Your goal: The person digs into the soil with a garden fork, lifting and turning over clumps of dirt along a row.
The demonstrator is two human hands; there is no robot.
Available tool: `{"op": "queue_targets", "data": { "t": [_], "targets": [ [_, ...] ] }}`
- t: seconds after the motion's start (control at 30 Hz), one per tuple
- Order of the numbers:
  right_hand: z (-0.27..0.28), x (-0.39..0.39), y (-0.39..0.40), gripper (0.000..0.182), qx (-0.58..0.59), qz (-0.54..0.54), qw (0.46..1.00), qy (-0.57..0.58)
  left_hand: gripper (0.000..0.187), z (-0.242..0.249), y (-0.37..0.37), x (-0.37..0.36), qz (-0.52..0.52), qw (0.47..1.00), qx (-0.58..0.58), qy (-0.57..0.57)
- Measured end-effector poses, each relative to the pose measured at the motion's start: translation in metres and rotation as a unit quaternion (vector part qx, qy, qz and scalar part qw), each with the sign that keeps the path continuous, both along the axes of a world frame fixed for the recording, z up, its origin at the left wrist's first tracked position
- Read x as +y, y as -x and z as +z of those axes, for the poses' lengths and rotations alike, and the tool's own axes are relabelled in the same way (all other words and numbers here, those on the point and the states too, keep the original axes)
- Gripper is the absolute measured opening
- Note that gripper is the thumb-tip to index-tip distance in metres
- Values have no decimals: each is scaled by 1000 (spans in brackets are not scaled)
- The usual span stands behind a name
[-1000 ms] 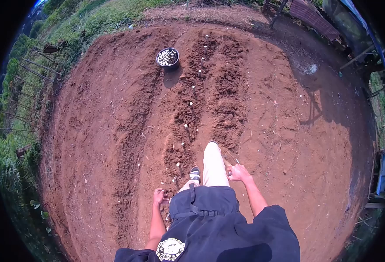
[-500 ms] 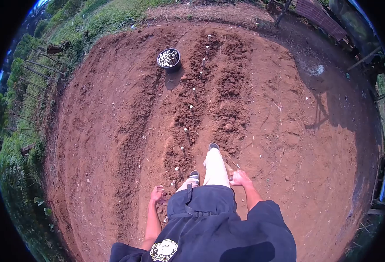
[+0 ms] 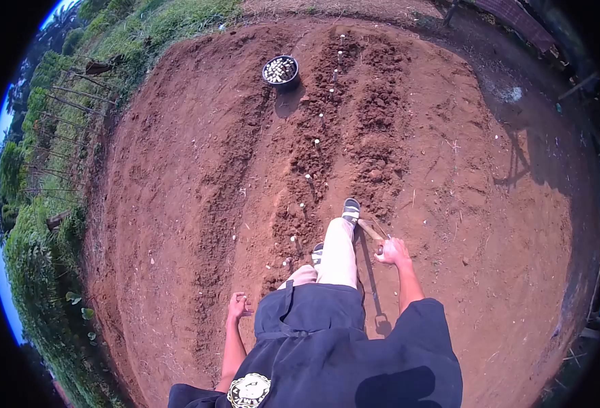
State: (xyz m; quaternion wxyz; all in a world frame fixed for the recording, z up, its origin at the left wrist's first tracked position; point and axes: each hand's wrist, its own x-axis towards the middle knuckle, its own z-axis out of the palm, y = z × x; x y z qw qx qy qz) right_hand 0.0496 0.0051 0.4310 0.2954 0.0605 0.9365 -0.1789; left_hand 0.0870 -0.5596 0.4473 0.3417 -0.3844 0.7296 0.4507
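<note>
My right hand (image 3: 393,252) is closed around the top of a wooden-handled tool (image 3: 370,230), held beside my right leg. The tool's lower end is near my forward foot, and I cannot make out its head. Its long shadow on the soil ends in a loop-shaped grip. At my left side, my left hand (image 3: 239,306) hangs with loosely curled fingers, and nothing shows in it. A row of short stakes with pale tops stands upright in the loosened soil bed (image 3: 311,160), ahead and slightly left of my feet.
A black bucket (image 3: 283,84) full of short pieces with pale cut ends stands left of the row, farther up. A second ridge of broken soil (image 3: 380,122) runs to the right. Grass and a stick fence (image 3: 79,105) border the left; a shaded structure stands at right.
I have stepped forward, and the bucket and stakes have shifted right in view. My right hand and the tool have moved up and right; the tool's shadow now shows. My left hand stays low.
</note>
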Motion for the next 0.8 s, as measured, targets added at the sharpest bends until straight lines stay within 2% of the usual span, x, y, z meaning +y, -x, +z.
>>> {"op": "queue_targets", "data": {
  "t": [0.17, 0.23, 0.3, 0.33, 0.47, 0.5, 0.57, 0.63, 0.67, 0.7, 0.8],
  "targets": [
    [10, -18, -16, 36, 11, -32, 999, -36, 30, 3, -54, -42, -51, 993, -107, 28],
    [8, -20, -21, 34, 30, -26, 999, -37, 31, 16, -61, -46, -73, 991, -106, 44],
    [-1, -32, -36, 32, 35, -41, 997, -61, 24, 26, -69, -57, -37, 993, -92, 59],
    [-4, -38, -44, 32, 46, -46, 996, -53, 23, 27, -71, -62, -50, 994, -78, 59],
    [-34, -79, -103, 29, 97, -62, 993, -14, 23, 16, -68, -79, -74, 993, -76, 42],
    [-38, -97, -124, 25, 59, -41, 997, -31, 26, -3, -70, -95, -166, 985, -2, 35],
    [-74, -138, -181, 18, 56, -72, 996, -9, 27, -13, -62, -99, -159, 986, -17, 38],
    [-120, -176, -241, 17, 82, -102, 991, -1, 27, 16, -44, -66, -195, 978, -46, 65],
    [-129, -187, -261, 16, 69, -115, 991, 1, 27, 21, -38, -58, -237, 968, -41, 72],
    [-138, -195, -271, 16, 57, -129, 990, 7, 25, 35, -31, -39, -345, 931, 6, 116],
    [-166, -202, -295, 15, 37, -120, 992, 17, 23, 11, -18, -21, -391, 910, 20, 139]
  ]
}}
